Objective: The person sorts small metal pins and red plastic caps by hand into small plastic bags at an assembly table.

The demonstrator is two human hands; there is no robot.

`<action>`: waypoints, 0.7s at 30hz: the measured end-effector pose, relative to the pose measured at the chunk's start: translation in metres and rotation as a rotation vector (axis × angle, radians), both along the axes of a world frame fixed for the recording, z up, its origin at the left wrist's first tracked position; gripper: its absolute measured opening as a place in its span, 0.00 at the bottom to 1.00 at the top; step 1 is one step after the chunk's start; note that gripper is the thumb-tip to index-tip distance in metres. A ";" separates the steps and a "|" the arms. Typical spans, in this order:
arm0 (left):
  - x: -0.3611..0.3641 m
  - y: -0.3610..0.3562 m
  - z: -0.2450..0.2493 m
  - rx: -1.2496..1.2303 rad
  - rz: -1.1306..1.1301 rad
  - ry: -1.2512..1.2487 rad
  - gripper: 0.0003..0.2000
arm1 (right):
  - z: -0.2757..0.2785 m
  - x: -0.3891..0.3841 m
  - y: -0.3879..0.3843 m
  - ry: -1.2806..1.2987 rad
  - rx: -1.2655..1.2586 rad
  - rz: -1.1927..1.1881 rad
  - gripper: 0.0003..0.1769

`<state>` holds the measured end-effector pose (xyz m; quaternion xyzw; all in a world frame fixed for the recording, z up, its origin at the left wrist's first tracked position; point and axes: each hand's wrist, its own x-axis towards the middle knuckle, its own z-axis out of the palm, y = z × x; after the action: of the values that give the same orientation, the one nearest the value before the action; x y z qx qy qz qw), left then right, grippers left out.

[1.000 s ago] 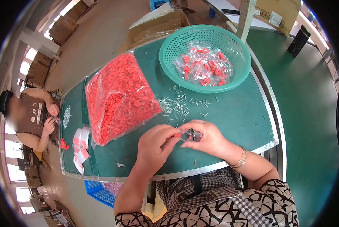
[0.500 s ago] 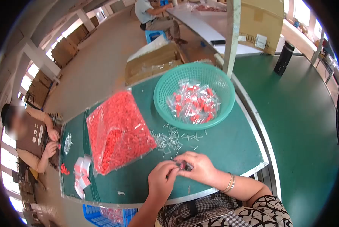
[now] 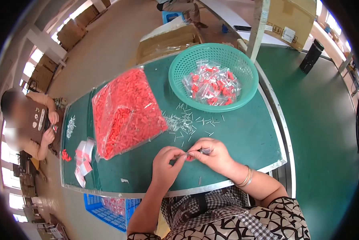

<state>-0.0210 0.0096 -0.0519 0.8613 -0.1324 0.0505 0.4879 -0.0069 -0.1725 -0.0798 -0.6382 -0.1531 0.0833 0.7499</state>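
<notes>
My left hand [image 3: 166,165] and my right hand [image 3: 214,158] meet near the front edge of the green table, thumbs and fingers pinched together. Between them shows a small red piece [image 3: 190,158] at my right fingertips, and something shiny pokes out within my right hand. What my left fingertips pinch is too small to make out. Just beyond the hands lie scattered thin metal pins [image 3: 181,125]. To their left rests a large clear bag of small red plastic pieces [image 3: 127,112]. A green basket [image 3: 174,86] behind the pins holds small clear packets [image 3: 213,86] with red pieces inside.
Printed red-and-white packets [image 3: 83,160] lie at the table's left, near a small red pile [image 3: 66,155] and more pins [image 3: 70,127]. A co-worker [image 3: 33,120] sits at the left end. Below the front edge is a blue crate [image 3: 103,210]; a post [image 3: 259,32] rises behind the basket.
The view has tilted down, so the table sits higher in the picture. My hands remain together, fingertips now closer, with the small red piece showing lower between them.
</notes>
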 end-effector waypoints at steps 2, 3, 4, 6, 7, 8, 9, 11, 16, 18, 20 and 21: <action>-0.001 -0.001 -0.002 -0.004 -0.002 0.007 0.04 | 0.002 0.000 0.000 -0.052 -0.107 -0.034 0.03; 0.000 -0.002 -0.002 0.003 -0.001 0.011 0.04 | 0.004 0.000 -0.002 -0.100 -0.185 -0.046 0.03; 0.001 -0.003 -0.001 0.009 -0.003 0.012 0.03 | 0.005 0.002 -0.004 -0.151 -0.264 -0.063 0.03; 0.001 -0.007 0.004 -0.018 0.015 0.049 0.03 | 0.002 0.001 -0.001 -0.146 -0.207 -0.072 0.02; 0.001 -0.009 0.006 -0.031 0.025 0.070 0.03 | 0.001 0.000 -0.001 -0.142 -0.180 -0.075 0.02; 0.001 -0.009 0.007 -0.040 0.026 0.074 0.03 | 0.002 0.000 -0.001 -0.120 -0.176 -0.063 0.03; 0.000 -0.009 0.007 -0.049 0.031 0.079 0.03 | 0.003 0.000 -0.002 -0.096 -0.171 -0.049 0.03; 0.001 -0.007 0.006 -0.053 0.042 0.074 0.03 | 0.003 0.000 -0.002 -0.040 -0.127 -0.048 0.03; -0.001 -0.001 0.003 -0.027 0.072 0.065 0.03 | 0.000 0.000 0.001 0.055 -0.009 -0.051 0.04; -0.001 0.001 0.001 -0.045 0.092 0.088 0.03 | 0.009 0.001 -0.004 -0.097 -0.232 -0.097 0.03; -0.002 0.003 0.000 -0.059 0.102 0.111 0.02 | 0.011 0.002 -0.005 -0.189 -0.348 -0.117 0.03; -0.002 0.004 0.001 -0.064 0.102 0.124 0.02 | 0.010 0.002 -0.005 -0.201 -0.352 -0.115 0.04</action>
<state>-0.0228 0.0134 -0.0504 0.8525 -0.0562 0.0262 0.5191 -0.0051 -0.1779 -0.0693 -0.7723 -0.1738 0.0018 0.6111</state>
